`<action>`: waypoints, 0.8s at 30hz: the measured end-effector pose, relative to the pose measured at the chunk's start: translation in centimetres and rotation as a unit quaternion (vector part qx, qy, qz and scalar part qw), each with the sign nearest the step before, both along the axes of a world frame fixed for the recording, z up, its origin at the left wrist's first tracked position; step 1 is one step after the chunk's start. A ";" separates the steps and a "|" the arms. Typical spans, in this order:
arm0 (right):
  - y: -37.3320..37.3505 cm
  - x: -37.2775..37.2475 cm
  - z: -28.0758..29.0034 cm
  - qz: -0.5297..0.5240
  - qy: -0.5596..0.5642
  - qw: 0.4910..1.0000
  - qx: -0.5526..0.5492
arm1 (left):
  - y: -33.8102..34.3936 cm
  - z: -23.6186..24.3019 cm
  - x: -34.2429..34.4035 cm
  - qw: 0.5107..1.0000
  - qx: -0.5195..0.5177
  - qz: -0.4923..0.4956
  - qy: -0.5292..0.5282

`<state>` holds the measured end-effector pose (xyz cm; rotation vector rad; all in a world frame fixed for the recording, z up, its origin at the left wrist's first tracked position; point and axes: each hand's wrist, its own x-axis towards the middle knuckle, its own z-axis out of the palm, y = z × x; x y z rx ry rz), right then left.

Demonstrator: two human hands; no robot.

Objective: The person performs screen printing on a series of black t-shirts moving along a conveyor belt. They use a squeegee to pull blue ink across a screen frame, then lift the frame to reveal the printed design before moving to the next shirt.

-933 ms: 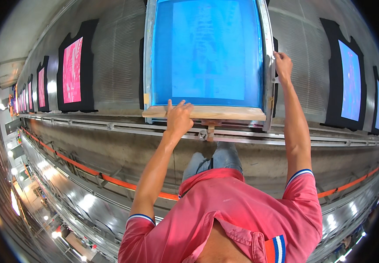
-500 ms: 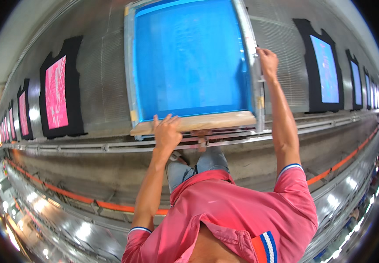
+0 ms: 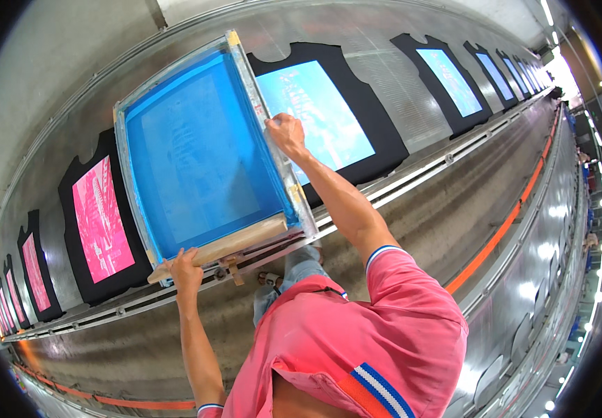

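A screen-printing frame (image 3: 244, 80) with blue mesh (image 3: 189, 139) is held at a slant over the long table. Along its near edge lies a pale wooden bar (image 3: 245, 235). My left hand (image 3: 186, 268) is closed over the left end of that bar, at the frame's near left corner. My right hand (image 3: 285, 132) grips the right side rail, its fingers curled in. Close on the right is a black shirt piece (image 3: 384, 139) with a light-blue print, its left part behind the frame. To the left, a black piece with a pink print (image 3: 102, 219) is partly covered by the frame.
More black pieces with blue prints (image 3: 451, 80) line the table to the right, and pink-printed ones (image 3: 36, 272) to the left. A metal rail (image 3: 412, 180) runs along the near table edge. Behind me, an orange strip (image 3: 499, 237) borders another metal table.
The frame has moved left along the table in my hands, uncovering a blue-printed black piece on its right and nearing the pink-printed one. My view has tilted.
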<state>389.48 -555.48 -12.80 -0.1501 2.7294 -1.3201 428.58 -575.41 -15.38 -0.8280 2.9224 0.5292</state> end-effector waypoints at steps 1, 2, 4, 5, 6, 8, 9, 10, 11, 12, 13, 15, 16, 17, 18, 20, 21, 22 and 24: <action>-1.0 0.6 -0.2 -0.001 0.005 1.000 0.000 | -1.3 -0.2 0.7 1.000 0.000 -0.001 -0.006; -2.1 1.0 -0.6 -0.001 0.010 1.000 0.000 | -2.6 -0.4 1.4 1.000 0.002 -0.002 -0.004; -5.3 2.4 -0.8 0.004 0.009 1.000 -0.001 | -5.3 -1.1 3.1 1.000 0.006 0.003 -0.001; -7.0 2.8 -0.8 0.006 0.004 1.000 -0.001 | -6.7 -1.5 3.7 1.000 0.003 0.009 -0.003; -8.4 3.5 -1.0 0.006 -0.006 1.000 0.001 | -7.8 -1.6 4.2 1.000 0.003 0.013 -0.009; -11.3 4.2 -1.8 0.014 -0.010 1.000 -0.003 | -10.0 -1.6 5.0 1.000 0.008 0.024 -0.009; -13.1 4.6 -2.4 0.026 -0.011 1.000 -0.004 | -10.9 -1.3 5.8 0.999 0.012 0.036 -0.006; -14.6 4.7 -3.2 0.030 -0.012 0.999 -0.003 | -12.1 -1.4 6.1 0.999 0.017 0.041 -0.003; -16.2 4.8 -4.8 0.032 0.011 0.999 -0.014 | -13.2 -1.8 6.8 0.999 0.004 0.043 -0.021; -18.2 5.8 -5.2 0.039 0.008 0.999 -0.026 | -14.7 -1.9 7.9 0.998 0.013 0.056 -0.030; -20.1 6.8 -6.2 0.058 0.014 0.997 -0.043 | -16.1 -1.8 9.1 0.997 0.024 0.069 -0.041; -22.9 8.7 -6.5 0.082 -0.021 0.995 -0.050 | -17.8 -1.3 10.6 0.992 0.047 0.098 -0.065; -23.9 9.4 -6.3 0.091 -0.047 0.993 -0.066 | -18.4 -0.8 11.0 0.989 0.056 0.113 -0.082; -24.8 10.3 -5.7 0.098 -0.075 0.989 -0.082 | -19.1 0.1 11.1 0.988 0.056 0.108 -0.096; -25.6 10.9 -4.5 0.096 -0.111 0.986 -0.085 | -19.6 0.5 11.2 0.987 0.053 0.105 -0.109; -26.8 11.9 -3.8 0.093 -0.128 0.983 -0.092 | -21.1 0.2 12.7 0.986 0.063 0.109 -0.113; -27.4 12.3 -4.1 0.093 -0.110 0.985 -0.095 | -22.0 0.1 13.2 0.985 0.067 0.112 -0.114; -28.1 12.4 -4.3 0.097 -0.089 0.986 -0.102 | -22.6 0.1 13.3 0.987 0.068 0.098 -0.112; -29.3 12.7 -4.3 0.097 -0.101 0.985 -0.104 | -23.6 0.5 14.1 0.989 0.068 0.073 -0.107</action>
